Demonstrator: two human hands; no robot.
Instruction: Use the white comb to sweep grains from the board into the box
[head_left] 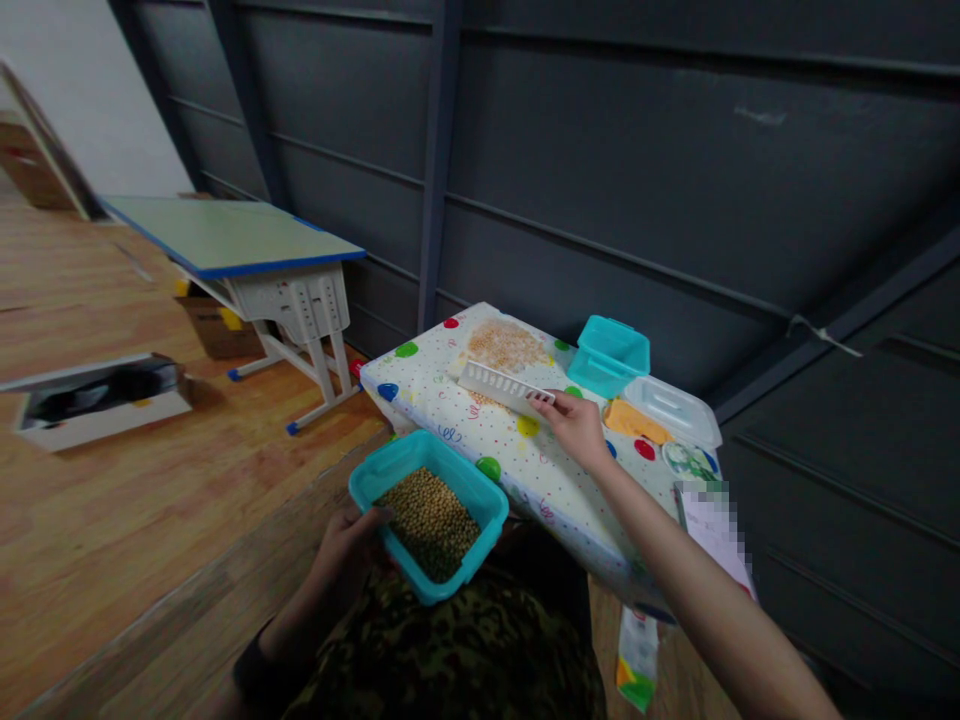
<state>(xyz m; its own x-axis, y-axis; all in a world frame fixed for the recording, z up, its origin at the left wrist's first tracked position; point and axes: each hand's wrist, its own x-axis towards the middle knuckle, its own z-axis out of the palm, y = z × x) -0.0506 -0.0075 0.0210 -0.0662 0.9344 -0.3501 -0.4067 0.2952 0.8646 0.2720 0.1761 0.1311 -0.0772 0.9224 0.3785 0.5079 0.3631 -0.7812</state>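
Observation:
My left hand (351, 538) grips the near-left rim of a teal plastic container (444, 453), thumb over the edge, and holds it beside the table's front edge. Yellowish round beans (431, 510) lie inside it, with darker green ones towards the near end. My right hand (576, 428) pinches one end of a long white slotted plastic piece (491, 380), which rests at or just above the tabletop. Behind that piece spreads a patch of small pale orange-tan grains or beans (508, 343); a few more show in front of it.
The table (450, 400) has a dotted white cover. At its right are another teal container (609, 352), a clear lid (675, 408), orange cloth (636, 421) and paper (712, 525). A packet (637, 660) lies on the floor. A desk (247, 235) and an open white box (112, 405) are left.

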